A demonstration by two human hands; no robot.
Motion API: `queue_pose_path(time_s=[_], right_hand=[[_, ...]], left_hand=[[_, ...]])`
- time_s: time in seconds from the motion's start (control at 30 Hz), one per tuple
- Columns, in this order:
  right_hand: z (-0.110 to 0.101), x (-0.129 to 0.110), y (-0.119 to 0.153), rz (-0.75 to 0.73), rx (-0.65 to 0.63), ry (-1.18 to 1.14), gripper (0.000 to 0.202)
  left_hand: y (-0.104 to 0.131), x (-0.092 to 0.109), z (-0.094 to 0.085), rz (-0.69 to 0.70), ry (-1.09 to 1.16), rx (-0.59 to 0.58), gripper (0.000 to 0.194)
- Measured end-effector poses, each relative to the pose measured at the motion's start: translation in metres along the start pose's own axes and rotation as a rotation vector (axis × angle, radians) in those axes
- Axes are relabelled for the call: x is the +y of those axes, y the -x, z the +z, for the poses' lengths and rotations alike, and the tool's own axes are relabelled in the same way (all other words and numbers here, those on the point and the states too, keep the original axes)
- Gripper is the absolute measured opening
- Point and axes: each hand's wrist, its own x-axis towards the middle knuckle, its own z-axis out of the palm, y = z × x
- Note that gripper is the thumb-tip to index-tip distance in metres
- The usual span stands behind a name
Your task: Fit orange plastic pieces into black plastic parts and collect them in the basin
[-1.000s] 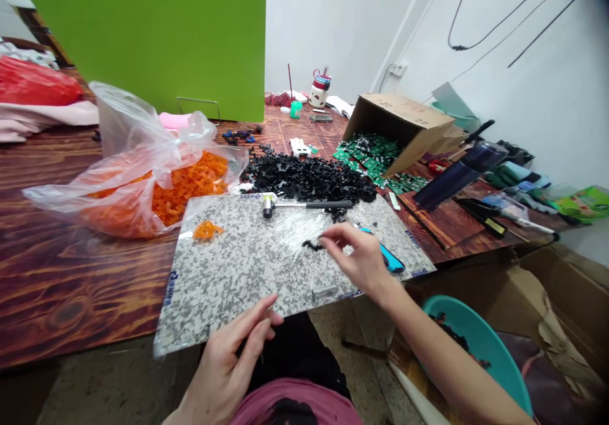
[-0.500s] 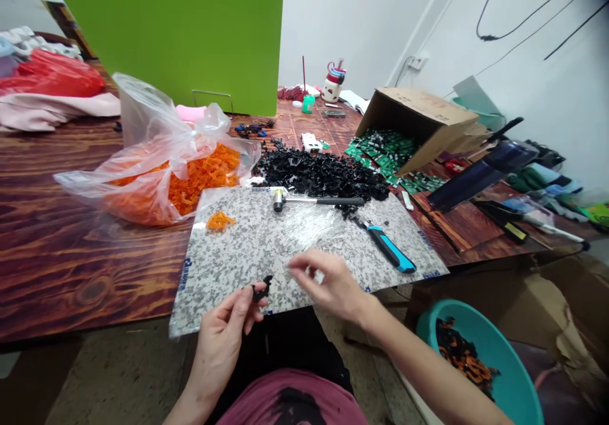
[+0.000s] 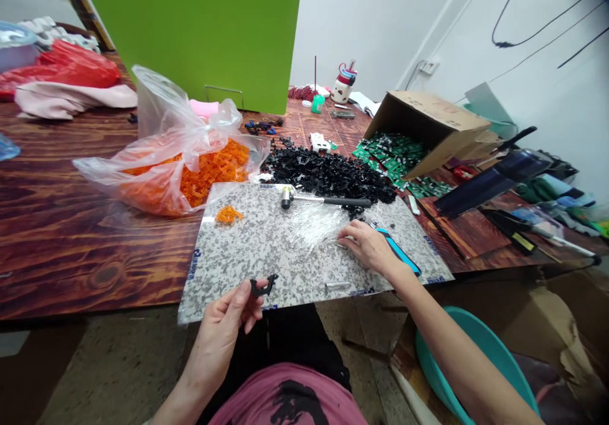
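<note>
My left hand (image 3: 231,307) pinches a small black plastic part (image 3: 264,285), bracket-shaped, above the front edge of the speckled grey board (image 3: 247,247). My right hand (image 3: 366,245) reaches over the board with its fingers drawn together at the right edge of a pile of thin, shiny pins (image 3: 309,225). What lies between those fingertips, if anything, is too small to make out. Close by the right hand are blue-and-black handled pliers (image 3: 399,254), partly covered by it. A short metal rod (image 3: 337,285) lies near the board's front edge.
A small hammer (image 3: 345,202) lies behind the pins, before a heap of black parts (image 3: 328,171). Orange pieces (image 3: 229,214) sit at left, beside a plastic bag (image 3: 164,184) of more. A cardboard box (image 3: 431,114) spills green-and-black pieces. A teal basin (image 3: 476,361) stands below right.
My right hand has moved right and away from me, from near the left hand to the pins. The left hand keeps the black part, now turned a little. The view has shifted slightly.
</note>
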Motion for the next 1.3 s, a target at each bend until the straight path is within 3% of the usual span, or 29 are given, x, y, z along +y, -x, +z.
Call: queue_pose_path(time_s=[0.1,0.2,0.3,0.43,0.53,0.63,1.0,1.3], right_hand=[[-0.011,-0.003,0.002,-0.018,-0.02,0.004,0.012],[-0.022,-0.024,0.01,-0.008,0.027,-0.092,0.013],[-0.025,-0.072,0.022,-0.006,0.079,-0.408,0.013],[-0.007,-0.142,0.035,0.027,0.048,-0.793,0.016],[0.011,-0.169,0.036,0.069,-0.027,-0.976,0.018],[0.02,-0.174,0.035,0.108,-0.045,-1.038,0.018],[0.019,-0.174,0.034,0.107,-0.069,-0.96,0.019],[0.021,-0.178,0.032,0.142,-0.042,-0.963,0.022]], left_hand=[[0.002,0.002,0.002,0.016,0.052,-0.011,0.04],[0.003,0.003,0.006,0.034,0.108,-0.007,0.041],[0.004,0.002,0.009,0.06,0.126,-0.016,0.041],[0.005,-0.002,0.012,0.121,0.067,-0.024,0.042],[0.006,-0.004,0.012,0.172,0.01,-0.031,0.039],[0.007,-0.007,0.009,0.197,-0.048,-0.021,0.037],[0.009,-0.005,0.009,0.197,-0.092,-0.004,0.039],[0.009,-0.001,0.013,0.239,-0.172,0.07,0.026]])
